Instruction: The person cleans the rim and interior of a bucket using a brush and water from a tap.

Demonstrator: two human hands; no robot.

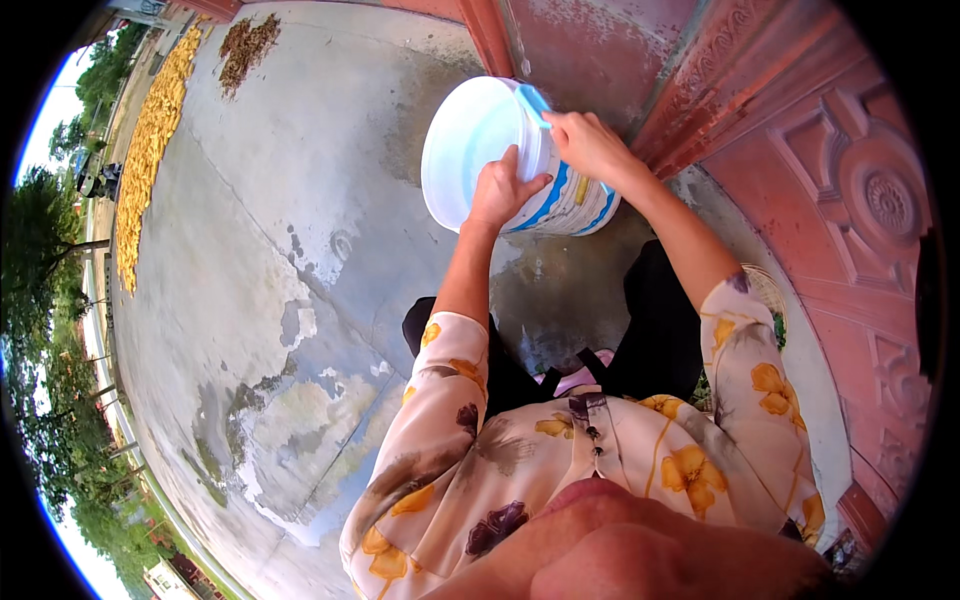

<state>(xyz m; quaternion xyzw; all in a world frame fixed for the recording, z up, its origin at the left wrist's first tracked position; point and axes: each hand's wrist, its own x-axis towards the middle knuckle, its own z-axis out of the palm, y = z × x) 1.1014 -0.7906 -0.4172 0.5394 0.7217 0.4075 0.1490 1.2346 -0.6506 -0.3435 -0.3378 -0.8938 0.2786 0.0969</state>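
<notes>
A white plastic bucket with blue wavy bands and printing on its side is tilted over the concrete, its mouth towards the left. My left hand grips the near part of its rim, fingers over the edge and thumb outside. In my right hand is a light blue plastic brush or scraper, which lies against the outside of the rim at the upper right; its working face is hidden. A yellowish patch shows on the bucket's side below my right hand.
Red carved door panels stand close on the right. A wicker basket with green leaves is beside my right leg. Wet patches mark the concrete floor. Yellow corn cobs, seemingly, and a brown heap lie farther off.
</notes>
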